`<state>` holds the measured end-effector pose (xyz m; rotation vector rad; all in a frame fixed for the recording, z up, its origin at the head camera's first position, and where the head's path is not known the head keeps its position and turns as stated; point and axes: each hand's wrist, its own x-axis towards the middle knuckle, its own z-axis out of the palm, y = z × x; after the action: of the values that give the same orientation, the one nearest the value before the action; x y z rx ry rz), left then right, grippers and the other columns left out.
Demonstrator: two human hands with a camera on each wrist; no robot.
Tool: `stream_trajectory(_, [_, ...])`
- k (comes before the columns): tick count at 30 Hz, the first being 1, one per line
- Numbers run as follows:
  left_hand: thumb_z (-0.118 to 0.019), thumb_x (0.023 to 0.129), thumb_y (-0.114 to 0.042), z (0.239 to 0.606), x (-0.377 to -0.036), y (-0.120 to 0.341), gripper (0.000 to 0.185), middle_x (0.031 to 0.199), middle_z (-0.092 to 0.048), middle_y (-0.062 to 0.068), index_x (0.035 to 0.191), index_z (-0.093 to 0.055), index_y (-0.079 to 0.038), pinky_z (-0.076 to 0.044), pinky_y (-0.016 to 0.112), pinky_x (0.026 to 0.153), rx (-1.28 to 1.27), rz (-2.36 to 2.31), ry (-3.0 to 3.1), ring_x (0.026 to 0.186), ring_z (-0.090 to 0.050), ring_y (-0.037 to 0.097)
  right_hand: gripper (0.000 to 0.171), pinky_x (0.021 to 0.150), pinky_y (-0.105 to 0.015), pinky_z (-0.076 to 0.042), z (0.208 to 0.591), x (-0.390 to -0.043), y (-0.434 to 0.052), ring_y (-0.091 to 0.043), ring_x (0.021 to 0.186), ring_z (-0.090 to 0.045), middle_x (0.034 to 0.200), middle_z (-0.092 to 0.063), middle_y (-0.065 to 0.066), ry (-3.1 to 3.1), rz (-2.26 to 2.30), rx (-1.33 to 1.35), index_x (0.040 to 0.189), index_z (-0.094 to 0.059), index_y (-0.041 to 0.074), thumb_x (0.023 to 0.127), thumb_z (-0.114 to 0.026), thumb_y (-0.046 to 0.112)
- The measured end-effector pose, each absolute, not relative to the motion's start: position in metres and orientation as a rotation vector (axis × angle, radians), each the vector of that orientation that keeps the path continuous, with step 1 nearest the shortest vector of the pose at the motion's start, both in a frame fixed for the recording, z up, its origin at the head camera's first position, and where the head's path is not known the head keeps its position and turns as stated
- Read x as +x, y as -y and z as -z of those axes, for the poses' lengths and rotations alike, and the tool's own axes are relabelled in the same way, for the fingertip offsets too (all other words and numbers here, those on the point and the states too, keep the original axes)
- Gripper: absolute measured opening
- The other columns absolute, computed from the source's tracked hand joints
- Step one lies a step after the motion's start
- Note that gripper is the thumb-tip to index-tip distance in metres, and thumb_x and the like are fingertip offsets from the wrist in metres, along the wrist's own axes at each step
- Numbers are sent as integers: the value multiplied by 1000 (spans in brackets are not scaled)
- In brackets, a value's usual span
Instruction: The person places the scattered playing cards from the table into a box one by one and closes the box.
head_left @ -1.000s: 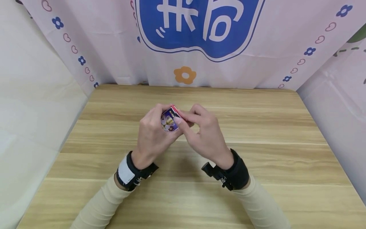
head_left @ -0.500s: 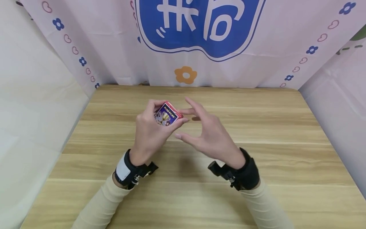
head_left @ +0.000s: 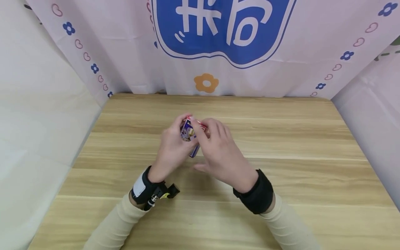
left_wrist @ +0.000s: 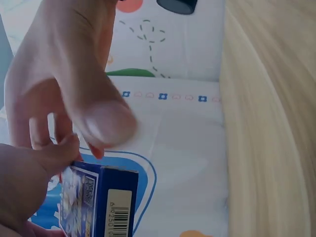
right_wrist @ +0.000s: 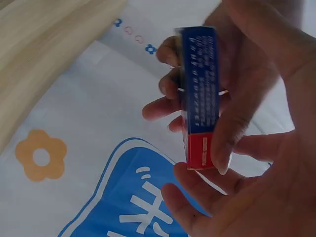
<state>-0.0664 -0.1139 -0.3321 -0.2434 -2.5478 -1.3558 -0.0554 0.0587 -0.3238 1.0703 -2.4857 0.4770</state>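
My left hand (head_left: 173,146) grips a small blue-and-red cardboard box (head_left: 187,132) with a trophy picture, held above the table. In the right wrist view, its thumb presses one narrow side of the box (right_wrist: 200,84) and its fingers show on the other. My right hand (head_left: 220,152) reaches over the red end, its index finger overlapping the picture face in the head view and its thumb held apart. Its fingers are loosely bent beside the red end in the right wrist view. A barcode label (left_wrist: 118,212) shows on the box's blue end in the left wrist view.
Under both hands is a wood-grain table (head_left: 281,139). A white cloth with a blue emblem (head_left: 218,31) and an orange flower (head_left: 206,83) hangs along its back edge. Pale sheets (head_left: 40,121) stand at the sides. Each wrist wears a black strap (head_left: 257,192).
My right hand pinches the box's corner at first, comes away with fingers spread, then moves back over the red end, turned more palm-down. My left hand keeps its grip while the box tilts.
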Motion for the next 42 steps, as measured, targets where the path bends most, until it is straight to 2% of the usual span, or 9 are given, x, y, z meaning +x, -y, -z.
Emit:
stream_trajectory(5, [-76, 92, -8, 337, -68, 109, 63, 118, -73, 24, 148, -50, 4, -62, 43, 81, -266, 1376, 2603, 98, -73, 33, 117, 109, -54, -48, 338, -66, -57, -40, 124, -57, 131, -56, -22, 2451, -456, 1000, 152, -46, -4, 60, -104, 39])
stream_trajectory(9, [-74, 98, -21, 337, -73, 110, 64, 119, -70, 19, 152, -46, 0, -62, 39, 80, -324, 1454, 2664, 98, -72, 30, 110, 114, -55, -44, 345, -89, -71, -36, 128, -58, 137, -59, -19, 2521, -662, 1020, 153, -47, -3, 65, -101, 33])
stream_trajectory(14, [-69, 103, -37, 334, -77, 126, 73, 152, -55, 18, 160, -38, -5, -56, 49, 104, -368, 1443, 2851, 129, -61, 33, 105, 122, -60, -34, 357, -130, -112, -37, 144, -47, 154, -54, -18, 2759, -945, 972, 157, -43, 3, 70, -98, 23])
stream_trajectory(16, [-66, 104, -41, 334, -77, 138, 70, 159, -48, 16, 159, -41, -7, -51, 53, 110, -394, 1383, 2907, 138, -55, 34, 106, 124, -60, -32, 366, -149, -132, -37, 148, -43, 159, -50, -17, 2882, -997, 923, 159, -41, 6, 71, -98, 22])
stream_trajectory(22, [-63, 106, -38, 343, -78, 180, 57, 151, -53, 19, 151, -51, -4, -50, 56, 109, -461, 1154, 2953, 135, -54, 37, 109, 127, -62, -27, 404, -198, -174, -43, 156, -33, 169, -35, -19, 3190, -1010, 853, 166, -30, 12, 78, -94, 24])
stream_trajectory(27, [-62, 107, -36, 356, -81, 197, 56, 144, -59, 24, 146, -55, 2, -50, 57, 108, -499, 972, 2962, 130, -59, 40, 110, 126, -64, -27, 422, -218, -189, -45, 156, -32, 173, -30, -14, 3259, -1130, 830, 167, -26, 15, 80, -93, 22])
stream_trajectory(31, [-62, 107, -35, 362, -84, 200, 54, 141, -62, 25, 144, -57, 3, -50, 57, 109, -525, 921, 2955, 130, -61, 41, 111, 127, -66, -23, 426, -225, -192, -45, 158, -29, 173, -29, -16, 3264, -1173, 871, 167, -24, 13, 80, -92, 22])
stream_trajectory(38, [-63, 106, -34, 369, -89, 201, 52, 141, -62, 25, 142, -58, 4, -46, 58, 113, -570, 878, 2954, 133, -58, 42, 109, 131, -59, -17, 430, -227, -192, -42, 159, -27, 170, -32, -22, 3298, -1152, 831, 166, -26, 7, 79, -92, 14])
stream_trajectory(42, [-65, 105, -31, 375, -93, 203, 47, 136, -64, 26, 137, -61, 4, -50, 58, 108, -640, 693, 2903, 127, -61, 43, 116, 129, -61, -22, 425, -222, -197, -44, 158, -29, 169, -31, -24, 3328, -1115, 730, 168, -19, 9, 80, -93, 26])
